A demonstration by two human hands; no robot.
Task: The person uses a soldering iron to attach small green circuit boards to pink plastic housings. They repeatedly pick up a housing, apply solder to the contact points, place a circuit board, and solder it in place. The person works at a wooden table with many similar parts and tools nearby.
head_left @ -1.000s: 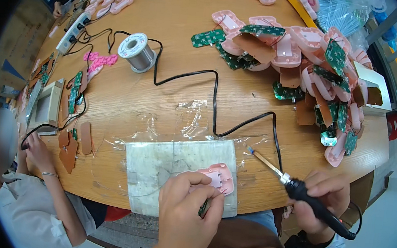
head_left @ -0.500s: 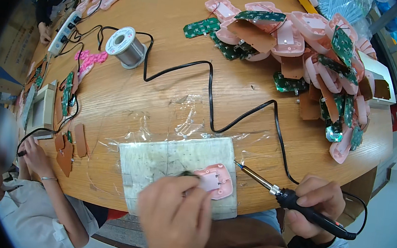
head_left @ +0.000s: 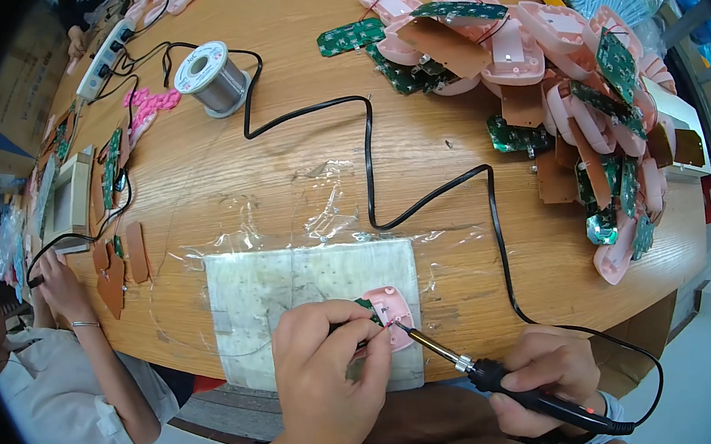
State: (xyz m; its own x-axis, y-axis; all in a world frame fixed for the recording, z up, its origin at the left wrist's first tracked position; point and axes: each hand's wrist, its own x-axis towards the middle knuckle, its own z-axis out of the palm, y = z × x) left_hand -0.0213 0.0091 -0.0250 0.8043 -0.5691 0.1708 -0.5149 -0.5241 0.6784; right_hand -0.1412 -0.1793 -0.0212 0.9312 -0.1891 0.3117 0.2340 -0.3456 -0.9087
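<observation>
My left hand [head_left: 326,368] is closed over the pale mat [head_left: 252,285], its fingertips pinched on a small green circuit board [head_left: 370,308]. Only a corner of that board shows past the fingers. Under it lies a pink plastic shell [head_left: 402,303], partly covered by the same hand. My right hand [head_left: 550,380] grips the black handle of a soldering iron [head_left: 521,388]. The iron's tip meets the inside of the shell at the board's edge, close to my left fingertips; whether it touches a wire is too small to tell.
A heap of pink shells [head_left: 515,56] with green and brown boards fills the far right. The iron's black cord [head_left: 371,162] snakes across the table near a solder spool [head_left: 214,79]. Clear film [head_left: 322,205] lies behind the mat. At left, another person's hand [head_left: 65,290] works beside brown boards [head_left: 110,277].
The soldering iron has moved left, bringing its tip from beside the mat onto the shell. A green board corner now shows at my left fingertips. The whole view has shifted slightly.
</observation>
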